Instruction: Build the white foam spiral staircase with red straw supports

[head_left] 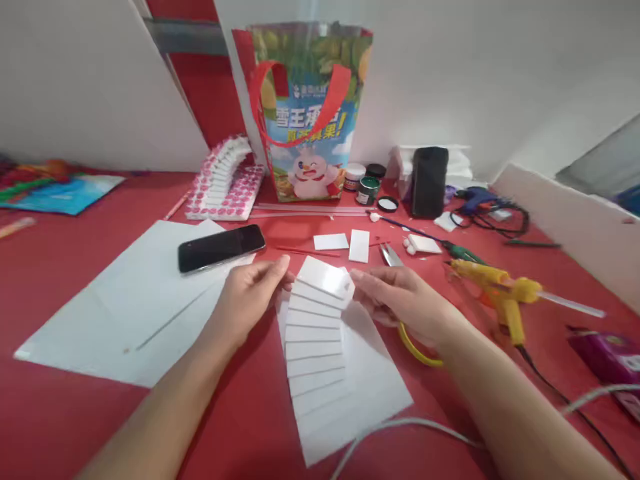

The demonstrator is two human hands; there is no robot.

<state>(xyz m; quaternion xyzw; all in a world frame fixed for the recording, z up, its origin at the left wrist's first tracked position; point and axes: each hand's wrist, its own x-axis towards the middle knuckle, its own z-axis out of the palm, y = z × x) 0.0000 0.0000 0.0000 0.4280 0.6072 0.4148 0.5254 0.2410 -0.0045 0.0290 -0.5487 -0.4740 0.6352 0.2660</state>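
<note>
Several white rectangular cards overlap like steps in a gently curving strip, with a top white card (323, 275) at the far end. Beneath the strip is a white sheet (373, 380). My left hand (255, 290) is closed at the left edge of the top card, thumb against curled fingers. At its right corner, my right hand (400, 293) pinches the card between thumb and fingers. Yellow-handled scissors (417, 350) lie partly hidden under my right hand. Just beyond the strip lie two loose white cards (331, 242).
A phone (223, 249) rests on a large white sheet (125, 300) at left. A yellow glue gun (495, 290) and its cable lie right. Behind stand a colourful bag (310, 160), paint jars (368, 190), a similar stepped strip (225, 173) and a black upright object (430, 181). A white cable (415, 421) crosses the front.
</note>
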